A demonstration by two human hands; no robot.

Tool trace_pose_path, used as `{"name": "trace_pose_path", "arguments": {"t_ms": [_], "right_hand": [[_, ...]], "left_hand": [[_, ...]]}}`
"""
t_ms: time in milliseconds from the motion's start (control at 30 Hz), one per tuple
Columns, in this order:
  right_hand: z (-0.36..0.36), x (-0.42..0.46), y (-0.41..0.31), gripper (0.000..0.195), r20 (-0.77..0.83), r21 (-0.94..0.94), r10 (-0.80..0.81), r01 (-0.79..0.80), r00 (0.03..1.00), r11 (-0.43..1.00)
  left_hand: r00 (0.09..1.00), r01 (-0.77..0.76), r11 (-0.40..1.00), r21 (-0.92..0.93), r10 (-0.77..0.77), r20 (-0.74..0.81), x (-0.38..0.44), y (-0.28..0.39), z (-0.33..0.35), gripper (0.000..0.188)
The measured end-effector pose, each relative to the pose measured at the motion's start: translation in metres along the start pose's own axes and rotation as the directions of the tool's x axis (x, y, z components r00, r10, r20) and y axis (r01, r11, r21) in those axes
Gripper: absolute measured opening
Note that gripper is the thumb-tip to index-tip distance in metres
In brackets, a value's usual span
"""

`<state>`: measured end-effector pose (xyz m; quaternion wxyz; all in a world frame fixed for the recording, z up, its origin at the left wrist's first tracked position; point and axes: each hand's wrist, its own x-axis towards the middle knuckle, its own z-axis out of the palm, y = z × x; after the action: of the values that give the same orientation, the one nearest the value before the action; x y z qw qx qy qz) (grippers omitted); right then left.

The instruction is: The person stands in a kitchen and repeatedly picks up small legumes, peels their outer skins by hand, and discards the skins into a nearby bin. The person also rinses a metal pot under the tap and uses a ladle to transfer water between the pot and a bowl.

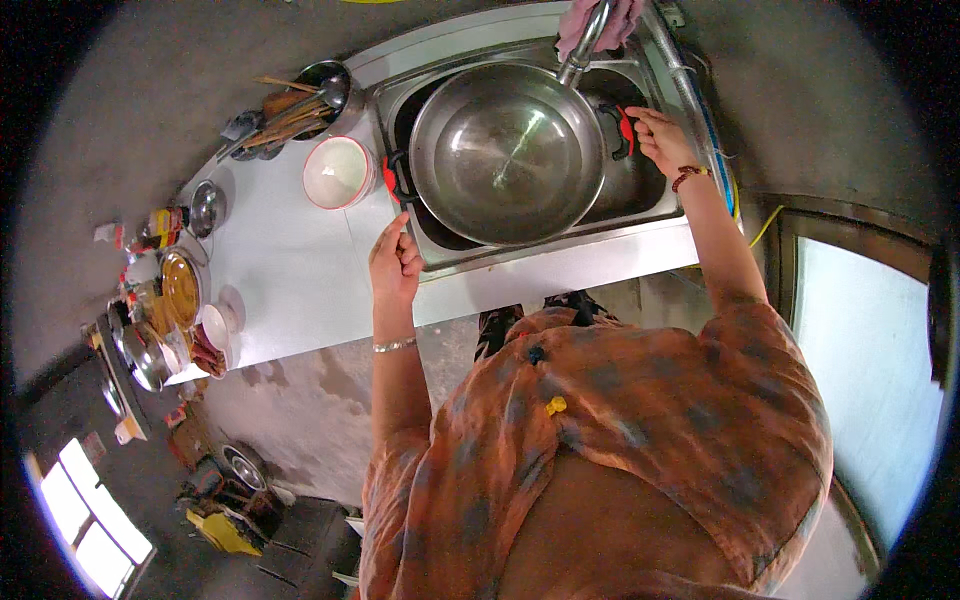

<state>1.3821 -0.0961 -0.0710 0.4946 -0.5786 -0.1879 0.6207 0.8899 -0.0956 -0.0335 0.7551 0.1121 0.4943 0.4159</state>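
Note:
A wide stainless steel pan (506, 154) with two black-and-red side handles rests over the double-bowl sink (637, 191), with water apparently lying in it. My left hand (397, 259) is just below the left handle (393, 178), fingers loosely curled and apart from it, holding nothing. Beside the right handle (622, 133) is my right hand (663, 141). Its extended index fingertip is at the red part, maybe touching; the hand does not wrap around the handle. The chrome faucet (586, 45) reaches over the pan's far rim.
Left of the sink stand a red-rimmed bowl (339, 172) and a metal pot (328, 82) of chopsticks and utensils. Jars, bowls and a glass-lidded pot (142, 356) crowd the far left of the white counter (281, 255). A pink cloth (600, 26) hangs behind the faucet.

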Motion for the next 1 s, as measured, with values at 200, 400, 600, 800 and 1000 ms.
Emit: {"name": "trace_pose_path", "arguments": {"t_ms": [200, 400, 600, 800, 1000], "right_hand": [[-0.002, 0.007, 0.025, 0.057, -0.251, -0.789, -0.469, 0.102, 0.847, 0.606], [0.027, -0.002, 0.011, 0.055, -0.132, -0.934, -0.289, -0.021, 0.948, 0.357], [0.022, 0.005, 0.026, 0.039, -0.080, -0.970, -0.315, -0.002, 0.946, 0.241], [0.009, 0.019, 0.041, 0.034, -0.078, -0.945, -0.405, 0.062, 0.911, 0.322], [0.010, 0.012, 0.029, 0.035, -0.014, -0.921, -0.383, 0.137, 0.924, 0.365]], "left_hand": [[0.961, 0.038, 0.987, 0.153, 0.006, -0.278, 0.062, 0.000, -0.023, 0.015], [0.981, 0.194, 0.980, 0.044, -0.193, -0.030, 0.090, 0.002, -0.032, 0.011], [0.959, 0.259, 0.960, 0.106, -0.269, 0.085, 0.095, 0.009, -0.025, 0.012], [0.958, 0.225, 0.972, 0.071, -0.234, 0.164, 0.078, 0.011, -0.023, 0.015], [0.972, 0.162, 0.980, 0.116, -0.179, 0.151, 0.039, 0.028, -0.006, 0.014]]}}
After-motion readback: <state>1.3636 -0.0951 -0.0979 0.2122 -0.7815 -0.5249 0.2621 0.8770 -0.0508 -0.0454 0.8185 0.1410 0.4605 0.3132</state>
